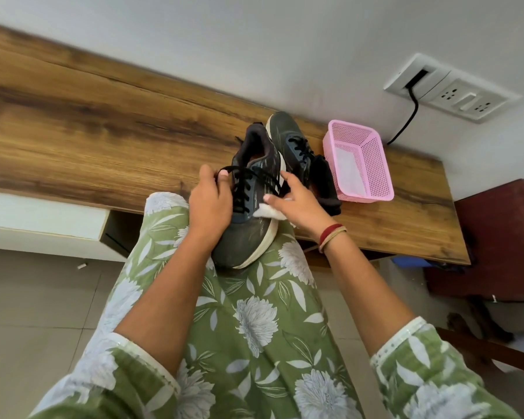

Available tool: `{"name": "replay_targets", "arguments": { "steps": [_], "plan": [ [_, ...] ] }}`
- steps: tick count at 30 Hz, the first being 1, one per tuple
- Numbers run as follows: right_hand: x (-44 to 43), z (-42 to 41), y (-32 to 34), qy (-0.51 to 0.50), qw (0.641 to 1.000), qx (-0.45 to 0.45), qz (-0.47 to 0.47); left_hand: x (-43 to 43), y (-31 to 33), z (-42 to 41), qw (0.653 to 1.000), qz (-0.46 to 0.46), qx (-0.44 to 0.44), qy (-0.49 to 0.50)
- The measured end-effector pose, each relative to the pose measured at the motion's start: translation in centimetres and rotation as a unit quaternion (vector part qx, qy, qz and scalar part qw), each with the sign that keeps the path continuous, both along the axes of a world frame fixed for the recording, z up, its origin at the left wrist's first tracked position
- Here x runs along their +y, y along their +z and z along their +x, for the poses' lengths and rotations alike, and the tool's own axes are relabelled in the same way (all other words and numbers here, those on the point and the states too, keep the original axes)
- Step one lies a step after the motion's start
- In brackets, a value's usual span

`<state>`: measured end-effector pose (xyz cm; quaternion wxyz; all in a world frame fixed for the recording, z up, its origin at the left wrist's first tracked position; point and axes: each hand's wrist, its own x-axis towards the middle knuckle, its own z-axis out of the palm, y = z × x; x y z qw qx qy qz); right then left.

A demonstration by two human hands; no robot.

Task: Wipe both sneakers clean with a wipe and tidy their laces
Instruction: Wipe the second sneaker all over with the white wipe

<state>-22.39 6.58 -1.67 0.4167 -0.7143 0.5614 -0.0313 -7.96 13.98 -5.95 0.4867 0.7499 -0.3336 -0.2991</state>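
Head view: sneaker (248, 237) rests on the lap. Left hand (209, 204) pinches a lace (239, 170) loop. Right hand (298, 204) grips the wipe (265, 213) under its thumb, against the upper. Step judged: lace tidying. Next: draw the loop taut evenly.

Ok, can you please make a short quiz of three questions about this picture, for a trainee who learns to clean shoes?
1. True or false: the right hand holds a white wipe against the sneaker on the lap.
2. What does the left hand pinch? A) a black lace B) a brush C) a sock
3. Fill in: the second sneaker stands on the table beside the pink ____.
Key: 1 true; 2 A; 3 basket.
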Motion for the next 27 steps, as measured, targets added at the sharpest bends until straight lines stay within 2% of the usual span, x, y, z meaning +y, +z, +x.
{"name": "replay_targets", "arguments": {
  "steps": [2, 7, 12, 13, 14, 15, 16, 17, 18, 19, 20, 24, 27],
  "plan": [
    [0.2, 0.1, -0.6, -0.003, 1.0, -0.01, 0.002, -0.3, -0.6, 0.4, 0.998, -0.003, 0.066, 0.025],
    [0.2, 0.5, -1.2, -0.015, 0.986, 0.044, -0.16, -1.0, -2.7, 1.6, 0.993, 0.025, 0.105, 0.052],
    [-0.1, 0.5, -1.2, -0.028, 0.982, 0.053, -0.176, -0.9, -1.1, 0.9, 0.987, 0.012, 0.149, 0.051],
    [-0.3, 0.6, -0.7, -0.032, 0.988, 0.05, -0.14, -0.9, -1.1, 0.8, 0.988, 0.01, 0.144, 0.052],
    [-0.5, 0.7, 0.0, -0.048, 0.997, 0.022, -0.053, -0.9, -1.0, 0.8, 0.989, 0.013, 0.138, 0.052],
    [-0.7, 0.9, 1.1, -0.07, 0.994, -0.036, 0.078, -0.9, -1.0, 0.8, 0.989, 0.016, 0.134, 0.052],
    [-0.9, 1.2, 2.5, -0.093, 0.965, -0.11, 0.22, -0.9, -1.2, 0.8, 0.99, 0.02, 0.129, 0.051],
    [-1.1, 1.4, 3.8, -0.108, 0.919, -0.183, 0.333, -0.9, -1.2, 0.9, 0.991, 0.018, 0.123, 0.05],
    [-1.4, 1.5, 5.1, -0.1, 0.881, -0.237, 0.398, -0.9, -1.4, 0.9, 0.991, 0.022, 0.121, 0.049],
    [-1.7, 1.8, 6.3, -0.083, 0.861, -0.27, 0.424, -1.0, -1.4, 0.9, 0.992, 0.027, 0.116, 0.045],
    [-2.2, 2.1, 7.3, -0.065, 0.856, -0.287, 0.425, -1.0, -1.3, 0.9, 0.993, 0.032, 0.108, 0.042],
    [-3.8, 4.1, 10.6, -0.038, 0.873, -0.318, 0.367, -0.7, -1.1, 0.9, 0.996, 0.043, 0.074, 0.023],
    [-4.4, 5.9, 11.5, -0.026, 0.87, -0.343, 0.354, -0.4, -0.8, 0.7, 0.997, 0.044, 0.069, 0.009]
  ]
}}
